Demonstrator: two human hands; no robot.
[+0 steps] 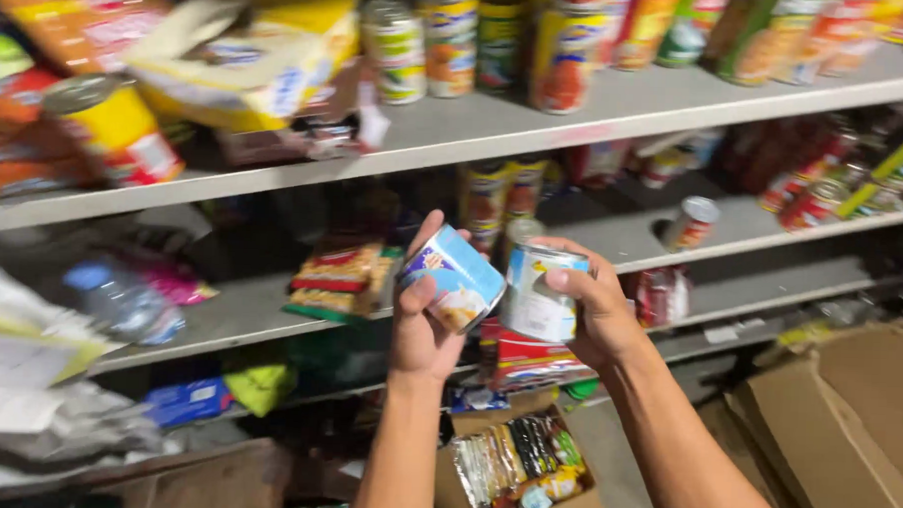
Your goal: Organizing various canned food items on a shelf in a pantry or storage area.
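Note:
My left hand (421,323) grips a tin can with a blue and white label (456,280), tilted on its side in front of the grey shelves. My right hand (595,309) holds a second can with a light blue and white label (536,292), upright, fingers wrapped over its rim. The two cans sit close side by side, nearly touching, at the height of the middle shelf (733,229).
The top shelf (536,127) carries several cans, a yellow can (116,127) lying on its side and torn yellow packaging. A lone small can (691,222) stands on the middle shelf. An open cardboard box of packets (519,477) sits below my hands; flattened cardboard (856,418) lies at the right.

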